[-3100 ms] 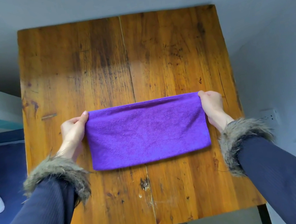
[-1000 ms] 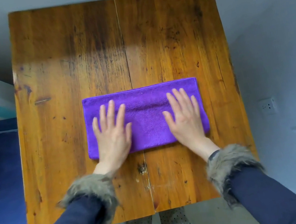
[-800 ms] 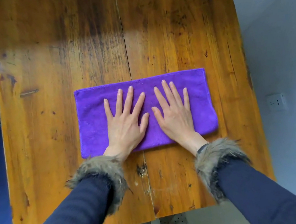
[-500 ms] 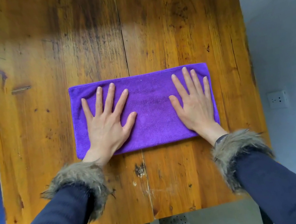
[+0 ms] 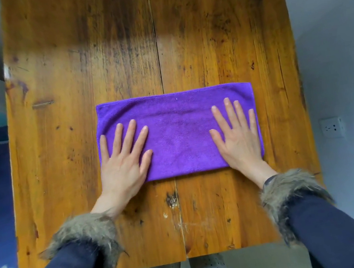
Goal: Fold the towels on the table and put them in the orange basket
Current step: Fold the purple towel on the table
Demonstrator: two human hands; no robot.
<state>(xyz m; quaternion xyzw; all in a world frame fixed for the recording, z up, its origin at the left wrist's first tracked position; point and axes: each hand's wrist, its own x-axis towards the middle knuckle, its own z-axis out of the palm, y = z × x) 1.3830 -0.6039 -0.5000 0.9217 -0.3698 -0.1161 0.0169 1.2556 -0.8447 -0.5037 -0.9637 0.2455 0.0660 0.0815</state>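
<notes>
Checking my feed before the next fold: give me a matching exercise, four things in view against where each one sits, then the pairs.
Things:
1. purple towel
2. left hand
3. right hand
4. wall socket

Places:
A. flat on the towel's right end
B. off the table, at the right edge of the view
C. spread flat on the wooden table, across its centre seam
D. flat on the towel's left end

Pairs: 1-C, 2-D, 3-A, 4-B

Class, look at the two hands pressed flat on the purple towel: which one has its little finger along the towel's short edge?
The right hand: its little finger lies along the purple towel's right edge.
</notes>
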